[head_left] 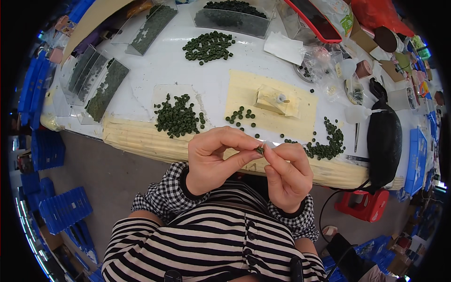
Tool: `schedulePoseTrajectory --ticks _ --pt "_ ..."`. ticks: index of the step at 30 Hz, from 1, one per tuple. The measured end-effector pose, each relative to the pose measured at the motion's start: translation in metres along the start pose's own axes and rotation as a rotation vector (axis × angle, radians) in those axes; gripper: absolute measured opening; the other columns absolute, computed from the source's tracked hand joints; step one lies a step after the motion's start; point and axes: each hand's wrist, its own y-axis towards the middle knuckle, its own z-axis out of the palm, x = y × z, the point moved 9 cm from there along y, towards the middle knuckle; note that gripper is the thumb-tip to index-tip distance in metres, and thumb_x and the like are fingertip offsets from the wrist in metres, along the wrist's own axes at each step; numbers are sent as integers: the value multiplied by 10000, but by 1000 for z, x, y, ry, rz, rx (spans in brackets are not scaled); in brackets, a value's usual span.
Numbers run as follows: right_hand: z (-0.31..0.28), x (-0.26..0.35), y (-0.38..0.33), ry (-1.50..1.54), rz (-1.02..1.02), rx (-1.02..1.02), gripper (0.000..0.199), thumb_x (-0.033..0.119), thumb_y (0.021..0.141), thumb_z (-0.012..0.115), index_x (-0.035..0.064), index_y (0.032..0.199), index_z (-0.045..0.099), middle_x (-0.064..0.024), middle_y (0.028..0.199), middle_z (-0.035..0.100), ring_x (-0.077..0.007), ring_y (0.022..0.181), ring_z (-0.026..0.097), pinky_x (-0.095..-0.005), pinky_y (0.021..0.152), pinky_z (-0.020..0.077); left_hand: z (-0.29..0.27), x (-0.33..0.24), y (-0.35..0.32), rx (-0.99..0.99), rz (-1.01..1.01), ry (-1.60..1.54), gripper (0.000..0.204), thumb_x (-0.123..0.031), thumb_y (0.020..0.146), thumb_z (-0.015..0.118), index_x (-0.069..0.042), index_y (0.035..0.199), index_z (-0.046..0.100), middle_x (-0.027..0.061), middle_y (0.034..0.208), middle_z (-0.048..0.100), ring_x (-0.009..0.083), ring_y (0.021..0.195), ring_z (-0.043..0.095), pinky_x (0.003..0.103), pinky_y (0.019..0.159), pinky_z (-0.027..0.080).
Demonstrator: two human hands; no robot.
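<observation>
Head view: the left hand (213, 160) and right hand (286, 176) meet above the tabletop (164, 66) edge, fingers of both pinched shut on one small green disc (260, 150), raised close, probably for inspection. Green disc piles (177, 116) lie nearby. The disc's detail is too small to make out.

Tiny dark green piece (259, 150) mostly hidden between fingertips of left hand (213, 160) and right hand (287, 175), shape unclear; red tray (314, 19) cut by top edge; clear bags (324, 63) contents too small to tell.
</observation>
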Motion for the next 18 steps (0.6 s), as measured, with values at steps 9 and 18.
schedulePoseTrajectory --ticks 9,18 --pt "1 -5 2 39 40 -3 344 5 761 718 12 1104 708 -71 884 641 -192 743 569 -283 643 448 1 -2 0 -10 39 65 196 95 743 755 2 876 646 111 881 678 155 791 643 265 703 512" --pt "3 -8 2 83 68 -1 349 8 760 722 13 1109 708 -76 886 644 -186 747 573 -271 647 450 0 -4 -1 -22 54 116 196 82 731 766 -7 863 652 111 869 688 173 818 667 276 732 524"
